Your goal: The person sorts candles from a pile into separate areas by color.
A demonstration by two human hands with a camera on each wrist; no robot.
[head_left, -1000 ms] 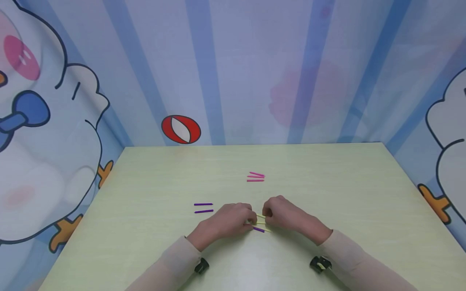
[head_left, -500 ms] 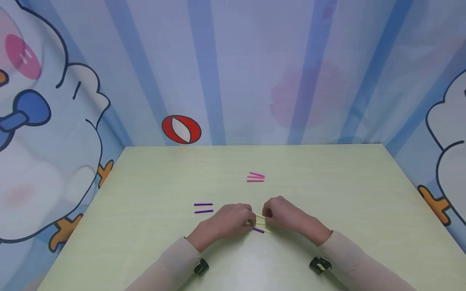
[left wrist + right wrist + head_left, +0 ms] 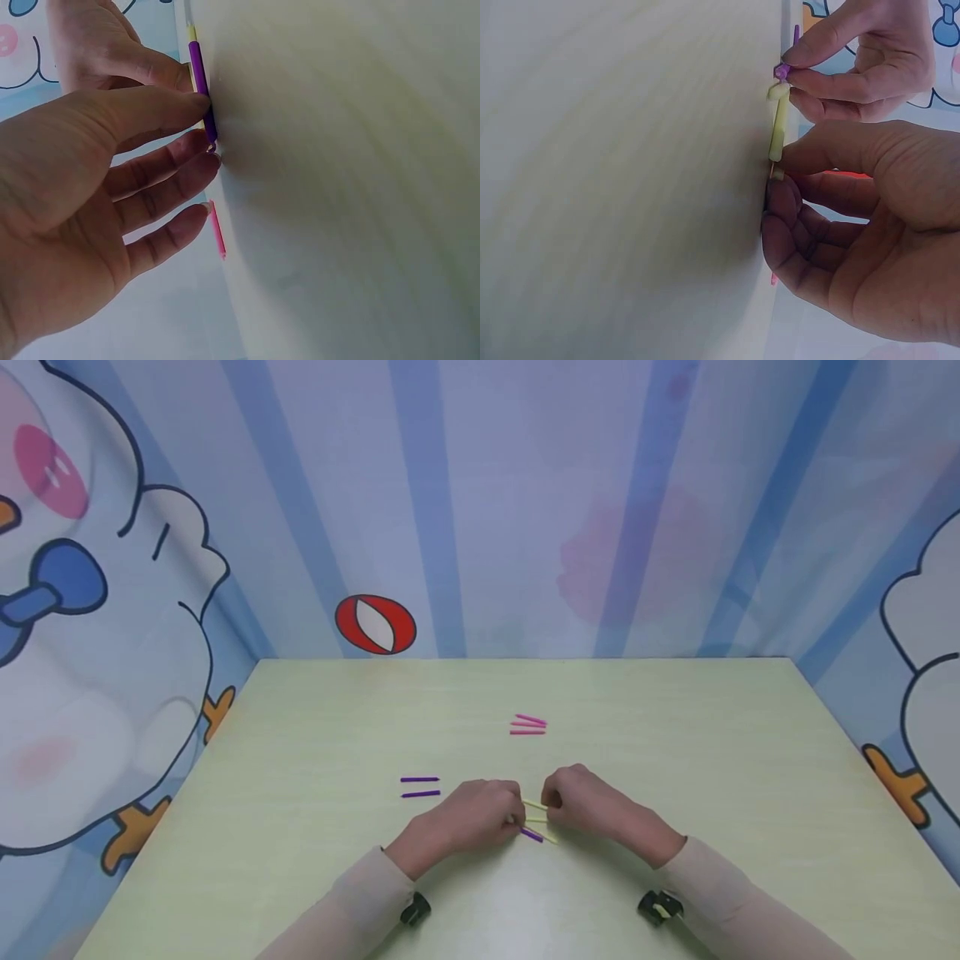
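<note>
In the head view my left hand (image 3: 476, 814) and right hand (image 3: 588, 797) are close together over the table, fingers curled inward. Thumb and index finger of the left hand pinch a purple crayon (image 3: 201, 82), which slants toward the table's front. Several yellow crayons (image 3: 536, 820) lie side by side between the hands, their ends partly hidden by fingers. The right thumb and index finger pinch the end of one yellow crayon (image 3: 778, 175). Another yellow crayon (image 3: 780, 127) runs between the two hands in the right wrist view.
Two purple crayons (image 3: 420, 794) lie parallel to the left of the left hand. Farther back are three pink crayons (image 3: 528, 732), one at an angle. A printed curtain (image 3: 510, 510) stands behind the pale table (image 3: 675, 718).
The purple crayon at my left fingers has tilted a little more, its right end nearer the table's front. Both hands stay almost in place; the head view has shifted slightly.
</note>
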